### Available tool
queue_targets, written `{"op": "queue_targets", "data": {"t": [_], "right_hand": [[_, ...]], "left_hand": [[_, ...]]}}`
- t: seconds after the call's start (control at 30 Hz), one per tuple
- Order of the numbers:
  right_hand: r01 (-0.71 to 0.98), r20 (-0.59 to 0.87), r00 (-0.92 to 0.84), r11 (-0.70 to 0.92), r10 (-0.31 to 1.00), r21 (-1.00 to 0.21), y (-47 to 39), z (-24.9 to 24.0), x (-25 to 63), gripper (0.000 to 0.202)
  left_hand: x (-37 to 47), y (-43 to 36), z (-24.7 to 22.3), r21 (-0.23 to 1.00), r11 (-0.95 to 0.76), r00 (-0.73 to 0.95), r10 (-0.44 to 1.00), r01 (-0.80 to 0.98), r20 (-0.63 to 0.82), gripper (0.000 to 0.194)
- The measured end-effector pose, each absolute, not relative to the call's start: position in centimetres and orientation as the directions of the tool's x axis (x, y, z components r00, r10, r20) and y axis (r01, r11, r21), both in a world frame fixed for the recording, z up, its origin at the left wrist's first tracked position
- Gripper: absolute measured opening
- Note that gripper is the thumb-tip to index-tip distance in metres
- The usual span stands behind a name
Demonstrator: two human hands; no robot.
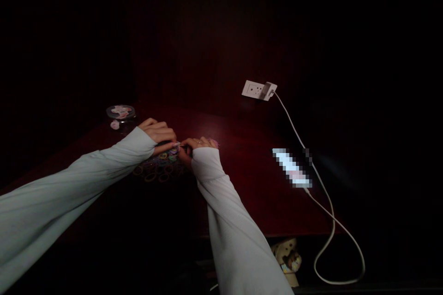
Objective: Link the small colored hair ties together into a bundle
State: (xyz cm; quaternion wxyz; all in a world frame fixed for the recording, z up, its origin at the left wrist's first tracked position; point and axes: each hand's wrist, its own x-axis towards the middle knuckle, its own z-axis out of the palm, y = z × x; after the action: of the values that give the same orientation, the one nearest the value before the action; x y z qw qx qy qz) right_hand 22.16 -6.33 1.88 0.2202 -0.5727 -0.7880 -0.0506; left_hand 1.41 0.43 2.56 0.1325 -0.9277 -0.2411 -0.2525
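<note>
Close together over the dark red table, my left hand (158,132) and my right hand (198,144) meet at their fingertips. Both are closed in a pinch on something small and pale, too dim and too covered by the fingers to make out. Under and in front of them lies a pile of thin, coloured elastic hair ties (162,162), in purple, green, yellow and pink. A bit of purple shows just past my right hand. Long, pale sleeves cover both arms down to the wrists.
A round clear case (120,111) with a pink pattern sits at the back left. On the right lies a lit phone (291,168), its white cable (330,203) looping past the table edge up to a charger (268,91) in a wall socket (252,89). A cream object (285,251) shows below the tabletop.
</note>
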Motion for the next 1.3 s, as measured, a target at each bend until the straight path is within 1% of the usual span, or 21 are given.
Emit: {"op": "queue_targets", "data": {"t": [0.17, 0.3, 0.37, 0.43, 0.53, 0.6, 0.7, 0.8, 0.97, 1.07, 1.17, 1.3], "right_hand": [[0.914, 0.402, -0.233, 0.341, 0.885, -0.22, -6.1, 1.8, 22.4, 0.018], [0.889, 0.407, -0.185, 0.329, 0.895, -0.319, -5.8, 1.8, 22.5, 0.014], [0.853, 0.413, -0.148, 0.327, 0.899, -0.407, -5.5, 1.7, 22.5, 0.013], [0.772, 0.424, -0.099, 0.338, 0.9, -0.538, -5.1, 1.4, 22.4, 0.017], [0.58, 0.388, -0.017, 0.325, 0.922, -0.747, -4.6, 0.9, 22.4, 0.037], [0.506, 0.352, 0.02, 0.294, 0.936, -0.811, -4.4, 0.6, 22.5, 0.048], [0.5, 0.33, 0.067, 0.255, 0.942, -0.828, -4.4, 0.6, 22.5, 0.055], [0.502, 0.318, 0.043, 0.255, 0.947, -0.826, -4.7, 0.6, 22.6, 0.056], [0.503, 0.334, -0.013, 0.295, 0.942, -0.812, -5.0, 0.4, 22.7, 0.056], [0.488, 0.348, 0.007, 0.3, 0.938, -0.819, -4.8, 0.2, 22.4, 0.057], [0.497, 0.355, 0.021, 0.298, 0.935, -0.815, -4.7, 0.1, 22.3, 0.053], [0.544, 0.411, -0.008, 0.348, 0.912, -0.763, -4.8, -0.1, 22.4, 0.044]], "left_hand": [[1.6, 0.3, 2.5, -0.04, -0.848, 0.714, 0.419, 0.529, 0.562, 0.039], [1.7, 0.6, 2.2, -0.007, -0.859, 0.706, 0.416, 0.511, 0.573, 0.04], [1.8, 1.0, 1.9, 0.032, -0.861, 0.69, 0.429, 0.508, 0.583, 0.041], [1.8, 1.3, 1.7, 0.085, -0.86, 0.68, 0.456, 0.504, 0.574, 0.041], [2.0, 1.5, 1.6, 0.177, -0.841, 0.641, 0.51, 0.511, 0.573, 0.036], [2.2, 1.3, 1.6, 0.226, -0.822, 0.607, 0.545, 0.523, 0.579, 0.036], [2.8, 1.1, 1.4, 0.274, -0.797, 0.566, 0.583, 0.538, 0.583, 0.039], [3.2, 1.1, 1.1, 0.283, -0.779, 0.548, 0.604, 0.56, 0.579, 0.039], [3.3, 0.9, 1.4, 0.25, -0.795, 0.594, 0.586, 0.553, 0.551, 0.029], [3.2, 0.7, 1.8, 0.213, -0.804, 0.619, 0.571, 0.555, 0.54, 0.026], [3.2, 0.7, 1.9, 0.187, -0.809, 0.638, 0.561, 0.557, 0.528, 0.027], [3.1, 0.8, 1.7, 0.182, -0.813, 0.648, 0.558, 0.554, 0.519, 0.03]]}}
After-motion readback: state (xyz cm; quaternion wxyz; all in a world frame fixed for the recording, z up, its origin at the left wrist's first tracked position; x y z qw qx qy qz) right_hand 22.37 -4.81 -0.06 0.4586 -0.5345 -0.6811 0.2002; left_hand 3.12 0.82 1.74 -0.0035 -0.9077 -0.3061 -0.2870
